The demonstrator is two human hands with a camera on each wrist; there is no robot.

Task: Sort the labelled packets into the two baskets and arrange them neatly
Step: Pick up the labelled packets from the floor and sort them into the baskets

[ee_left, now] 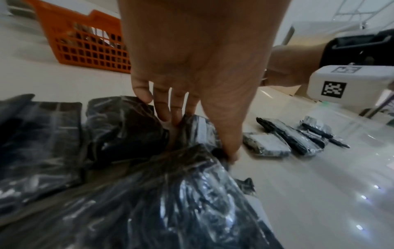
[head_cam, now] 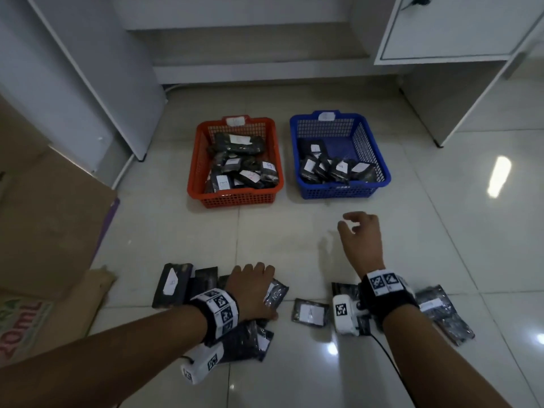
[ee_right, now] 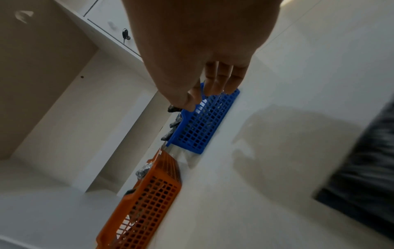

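Note:
A red basket [head_cam: 235, 195] and a blue basket [head_cam: 338, 191] stand side by side on the tiled floor, each holding several black labelled packets. More black packets lie near me: one with a white label [head_cam: 172, 285], a small one [head_cam: 310, 313] and some at the right [head_cam: 441, 315]. My left hand [head_cam: 269, 291] reaches down onto the pile; its fingers [ee_left: 168, 114] and thumb pinch a labelled packet [ee_left: 198, 128]. My right hand [head_cam: 348, 223] hovers empty above the floor in front of the blue basket [ee_right: 198, 128], fingers loosely curled.
Flattened cardboard [head_cam: 44, 231] lies along the left. White cabinets [head_cam: 88, 83] stand behind the baskets, and a desk unit [head_cam: 456, 30] at the back right. A bare strip of glossy tile [head_cam: 265, 237] separates the baskets from the loose packets.

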